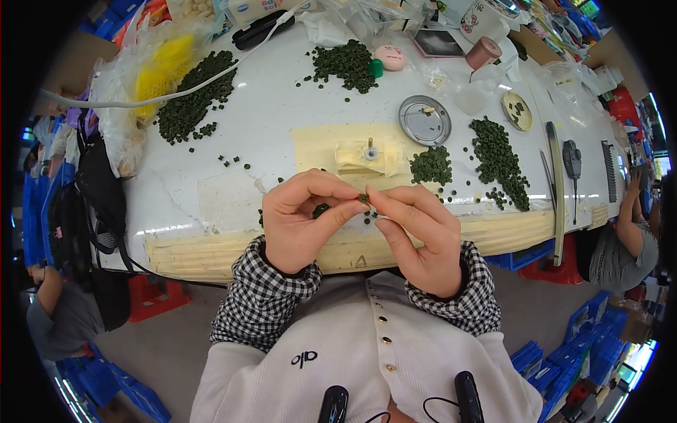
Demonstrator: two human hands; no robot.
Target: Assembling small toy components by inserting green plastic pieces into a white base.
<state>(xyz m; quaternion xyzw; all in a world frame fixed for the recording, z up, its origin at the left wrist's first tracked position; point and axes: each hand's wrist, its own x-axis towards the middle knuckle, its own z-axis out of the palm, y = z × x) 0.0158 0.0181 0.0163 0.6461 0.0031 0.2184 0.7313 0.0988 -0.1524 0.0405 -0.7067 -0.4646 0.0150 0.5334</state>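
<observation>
Over the table's front edge, my left hand point(302, 217) pinches a small dark green piece point(364, 198) between thumb and forefinger. More dark green pieces point(321, 210) show within its curled fingers. My right hand point(426, 236) meets it from the right, its forefinger tip against the same piece and its thumb held lower. A few loose pieces lie on the table just beyond my fingertips, partly hidden. Straight ahead stands a wooden block point(360, 158) with a small upright metal pin point(371, 150), taped on yellowish paper point(308, 144).
Heaps of dark green pieces lie at the far left point(201, 95), far middle point(349, 65) and right point(499, 158). Nearby are a round metal lid point(424, 120), a small dish point(517, 111), tweezers point(548, 176) and a black-handled tool point(572, 161). A white cable point(169, 96) crosses the left side.
</observation>
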